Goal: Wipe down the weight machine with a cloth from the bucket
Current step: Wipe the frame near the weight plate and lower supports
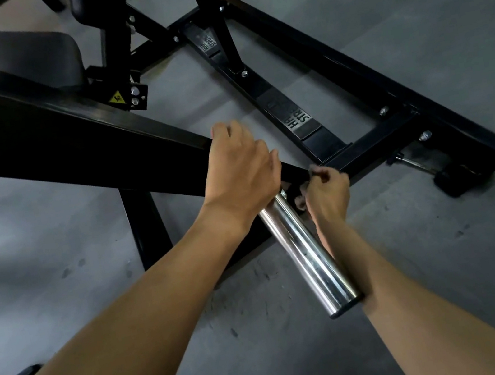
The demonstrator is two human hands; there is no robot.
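Observation:
The black weight machine fills the view, with a thick slanted lever arm (75,144) and a chrome weight sleeve (308,252) that sticks out toward me from its end. My left hand (238,172) lies over the arm's end just above the sleeve's base, fingers curled over the top edge. My right hand (327,195) is to the right of the sleeve, at the arm's lower end, fingers closed around a small dark cloth (313,172) of which only a bit shows at the fingertips. No bucket is in view.
The machine's base frame (373,146) with bolts and logo plates lies on the grey floor (449,268) beyond my hands. A black seat pad (32,63) and an upright post (210,13) stand at the back. A rubber foot (455,182) sits at the right.

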